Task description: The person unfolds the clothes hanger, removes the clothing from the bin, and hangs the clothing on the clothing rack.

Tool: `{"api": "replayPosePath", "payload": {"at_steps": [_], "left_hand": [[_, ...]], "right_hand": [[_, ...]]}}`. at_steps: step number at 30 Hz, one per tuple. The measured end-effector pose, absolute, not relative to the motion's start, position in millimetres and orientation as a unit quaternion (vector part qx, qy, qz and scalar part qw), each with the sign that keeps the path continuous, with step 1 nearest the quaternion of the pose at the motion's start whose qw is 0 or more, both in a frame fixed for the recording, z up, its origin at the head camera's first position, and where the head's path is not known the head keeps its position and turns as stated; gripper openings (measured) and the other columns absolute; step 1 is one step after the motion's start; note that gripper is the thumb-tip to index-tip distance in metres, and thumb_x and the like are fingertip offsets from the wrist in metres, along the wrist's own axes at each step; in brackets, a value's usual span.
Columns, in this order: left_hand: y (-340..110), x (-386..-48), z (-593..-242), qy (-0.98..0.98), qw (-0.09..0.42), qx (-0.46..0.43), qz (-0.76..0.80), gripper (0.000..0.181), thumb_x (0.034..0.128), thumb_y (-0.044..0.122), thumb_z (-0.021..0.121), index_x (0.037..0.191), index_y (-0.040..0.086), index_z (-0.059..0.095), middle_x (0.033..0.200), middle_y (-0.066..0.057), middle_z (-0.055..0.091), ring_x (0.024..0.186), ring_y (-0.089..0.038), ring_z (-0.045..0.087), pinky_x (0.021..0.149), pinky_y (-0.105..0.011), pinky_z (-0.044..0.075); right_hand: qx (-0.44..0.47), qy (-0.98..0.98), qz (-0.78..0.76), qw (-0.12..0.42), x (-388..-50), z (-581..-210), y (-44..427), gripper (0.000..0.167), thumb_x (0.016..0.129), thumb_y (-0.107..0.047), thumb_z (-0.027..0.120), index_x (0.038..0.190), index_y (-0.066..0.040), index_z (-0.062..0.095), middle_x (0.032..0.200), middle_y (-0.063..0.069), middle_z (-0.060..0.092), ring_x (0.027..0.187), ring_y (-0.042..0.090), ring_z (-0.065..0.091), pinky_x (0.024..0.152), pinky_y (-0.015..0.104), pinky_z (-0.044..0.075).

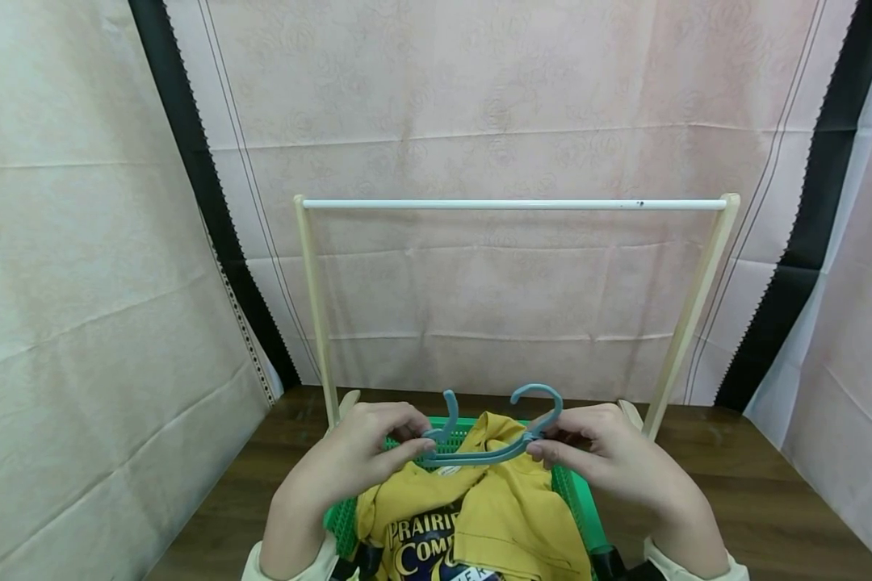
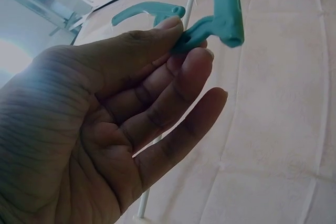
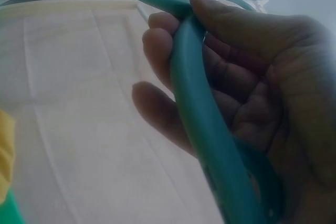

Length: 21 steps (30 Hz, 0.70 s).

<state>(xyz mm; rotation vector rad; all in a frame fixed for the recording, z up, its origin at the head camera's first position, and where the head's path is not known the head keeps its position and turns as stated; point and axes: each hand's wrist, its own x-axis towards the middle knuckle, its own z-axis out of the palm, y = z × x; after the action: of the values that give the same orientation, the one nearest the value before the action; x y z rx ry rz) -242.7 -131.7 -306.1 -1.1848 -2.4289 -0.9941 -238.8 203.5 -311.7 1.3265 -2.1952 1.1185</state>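
Blue hanger [image 1: 480,458] pinched by both hands over a green basket

Head view: Left hand [image 1: 378,442] pinches the hanger's left end, beside a short upturned piece; right hand [image 1: 599,448] pinches it near the curved hook [image 1: 545,394]. Below, the green basket [image 1: 587,510] contains a yellow garment [image 1: 525,520] with dark printed lettering, partly legible as "PRAIRI". Behind both hands stands a rack: white crossbar [image 1: 516,205] on cream posts [image 1: 686,323]. Dark wooden table [image 1: 221,496] underneath; pale cloth [image 1: 480,89] at the back and sides.

Left wrist view: thumb and fingers close on the hanger's end; the lowest visible finger extends free of it.

Right wrist view: thumb and fingers pinch the hanger where its parts meet; one finger stands away. Slivers of yellow and green at lower left.
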Motion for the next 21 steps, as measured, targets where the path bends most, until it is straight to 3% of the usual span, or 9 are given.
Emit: {"api": "replayPosePath", "payload": {"at_steps": [8, 21], "left_hand": [[-135.2, -242.7, -305.3, -0.843, 0.106, -0.393, -0.351, 0.005, 0.0979, 0.025, 0.068, 0.101, 0.021, 0.070, 0.091, 0.012, 0.070, 0.082, -0.001, 0.065, 0.073, -0.025, 0.056], [-138.4, -241.1, -303.9, -0.855, 0.106, -0.380, -0.336, 0.006, 0.0981, 0.030, 0.068, 0.101, 0.025, 0.069, 0.091, 0.019, 0.068, 0.084, 0.001, 0.065, 0.080, -0.032, 0.052]], "right_hand": [[0.448, -0.784, 0.395, 0.170, -235.3, -308.4, 205.1, 0.022, 0.091, -0.003, 0.073, 0.104, -0.022, 0.074, 0.084, -0.012, 0.072, 0.068, 0.005, 0.068, 0.056, 0.025, 0.056], [0.439, -0.790, 0.405, 0.142, -234.2, -305.6, 214.4, 0.020, 0.094, -0.004, 0.071, 0.105, -0.020, 0.074, 0.083, -0.012, 0.073, 0.073, 0.009, 0.068, 0.062, 0.031, 0.058]]}}
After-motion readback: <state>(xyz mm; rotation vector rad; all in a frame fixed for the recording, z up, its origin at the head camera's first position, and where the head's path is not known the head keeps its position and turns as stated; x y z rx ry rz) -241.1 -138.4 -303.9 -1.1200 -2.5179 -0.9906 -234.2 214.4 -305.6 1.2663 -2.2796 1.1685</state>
